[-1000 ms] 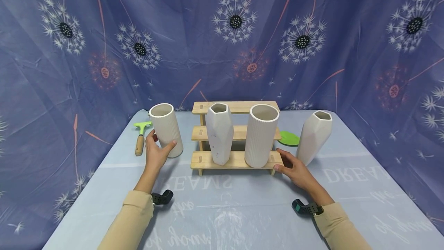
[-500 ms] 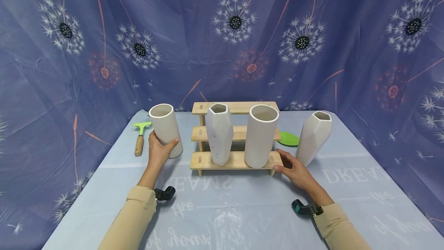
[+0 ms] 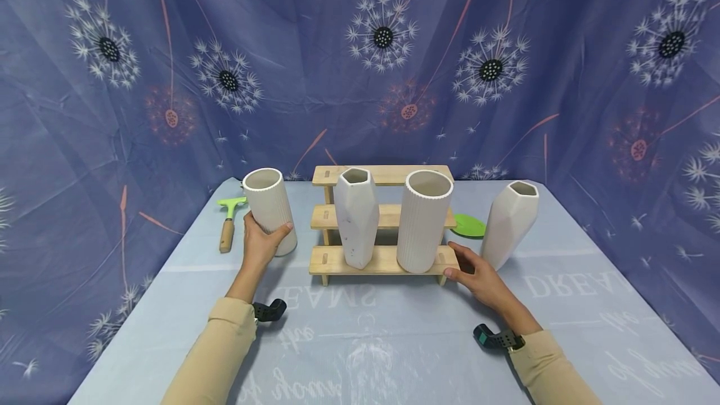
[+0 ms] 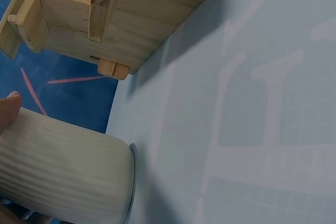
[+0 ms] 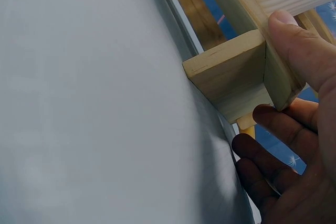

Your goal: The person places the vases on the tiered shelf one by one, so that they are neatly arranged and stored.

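Observation:
My left hand (image 3: 262, 244) is wrapped round a ribbed white cylindrical vase (image 3: 269, 205) standing at the left of a wooden three-tier stand (image 3: 382, 173). In the left wrist view the thumb lies along the side of this vase (image 4: 68, 166), and its base is at the tablecloth. On the stand's lowest step are a faceted white vase (image 3: 357, 217) and another ribbed vase (image 3: 424, 220), both upright. At that step's right end my right hand (image 3: 475, 272) pinches the board (image 5: 265, 69), thumb on top and index finger at the underside; the other fingers curl loosely below.
Right of the stand a second faceted vase (image 3: 509, 224) stands close behind my right hand. A green oval item (image 3: 469, 225) lies between them. At the far left lies a green-headed tool with a wooden handle (image 3: 227, 233). A blue dandelion-print curtain (image 3: 315, 99) hangs behind the table.
My left hand has shifted slightly right and closer round the ribbed vase, its wrist moving inward. The vases, the stand and my right hand look unmoved.

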`<state>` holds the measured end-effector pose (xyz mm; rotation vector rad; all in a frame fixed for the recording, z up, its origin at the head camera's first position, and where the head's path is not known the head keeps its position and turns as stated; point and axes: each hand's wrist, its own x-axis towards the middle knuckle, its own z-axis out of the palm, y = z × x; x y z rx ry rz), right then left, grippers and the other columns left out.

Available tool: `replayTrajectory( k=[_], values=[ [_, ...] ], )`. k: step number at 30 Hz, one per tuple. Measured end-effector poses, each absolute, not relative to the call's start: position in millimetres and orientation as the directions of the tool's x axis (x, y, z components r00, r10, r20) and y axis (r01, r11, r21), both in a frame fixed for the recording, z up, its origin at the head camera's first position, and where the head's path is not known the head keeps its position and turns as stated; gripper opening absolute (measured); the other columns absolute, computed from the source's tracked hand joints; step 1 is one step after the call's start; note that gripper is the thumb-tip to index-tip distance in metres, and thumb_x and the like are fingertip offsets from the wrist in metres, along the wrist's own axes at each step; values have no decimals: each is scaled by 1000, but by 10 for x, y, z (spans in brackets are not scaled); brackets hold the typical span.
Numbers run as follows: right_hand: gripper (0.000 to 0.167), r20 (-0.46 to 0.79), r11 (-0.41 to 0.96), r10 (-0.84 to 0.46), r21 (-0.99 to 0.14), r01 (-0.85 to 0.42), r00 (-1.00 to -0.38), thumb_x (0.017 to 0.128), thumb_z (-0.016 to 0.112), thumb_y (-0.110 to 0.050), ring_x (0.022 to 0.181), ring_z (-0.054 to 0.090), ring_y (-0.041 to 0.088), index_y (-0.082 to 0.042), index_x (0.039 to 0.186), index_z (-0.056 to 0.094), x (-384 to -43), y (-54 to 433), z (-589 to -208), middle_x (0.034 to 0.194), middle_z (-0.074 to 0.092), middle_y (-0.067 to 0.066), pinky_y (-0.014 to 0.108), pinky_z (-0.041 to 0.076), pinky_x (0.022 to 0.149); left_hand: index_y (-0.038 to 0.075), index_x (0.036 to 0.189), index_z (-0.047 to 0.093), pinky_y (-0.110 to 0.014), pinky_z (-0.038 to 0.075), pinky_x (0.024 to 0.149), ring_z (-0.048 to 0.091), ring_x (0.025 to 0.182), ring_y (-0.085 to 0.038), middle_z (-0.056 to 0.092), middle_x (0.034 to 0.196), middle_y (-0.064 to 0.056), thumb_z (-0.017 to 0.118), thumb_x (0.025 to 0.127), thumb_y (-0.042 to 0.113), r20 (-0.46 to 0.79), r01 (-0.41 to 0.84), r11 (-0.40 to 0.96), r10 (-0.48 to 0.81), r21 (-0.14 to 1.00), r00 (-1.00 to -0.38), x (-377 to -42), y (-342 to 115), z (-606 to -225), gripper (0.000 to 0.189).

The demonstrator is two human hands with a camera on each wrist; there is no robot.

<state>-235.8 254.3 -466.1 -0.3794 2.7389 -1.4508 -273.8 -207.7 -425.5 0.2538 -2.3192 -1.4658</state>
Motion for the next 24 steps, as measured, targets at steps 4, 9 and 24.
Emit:
replayTrajectory(
  k=[4,9,24],
  values=[
    [74,98,543,-221,-814,-206,-970,86,66,-40,119,52,32,-9,146,34,-2362,2545,-4668,138,49,19,31,46,92,4,146,15,-54,29,110,38,131,-38,35,142,-23,77,77,27,223,56,429,-351,902,-909,-2749,-2083,-4261,95],
    [73,101,535,-229,-818,-212,-968,87,65,-38,118,52,33,-9,146,34,-2363,2546,-4675,137,49,20,29,46,92,4,144,18,-54,30,109,39,130,-38,37,140,-23,78,76,26,233,59,433,-360,899,-903,-2751,-2092,-4255,94],
    [72,98,516,-239,-830,-212,-966,87,66,-36,118,52,33,-8,146,34,-2366,2555,-4677,137,49,20,25,46,90,6,144,22,-54,32,107,42,128,-38,41,139,-23,78,76,29,217,37,426,-382,904,-898,-2724,-2085,-4233,91]
  ],
)
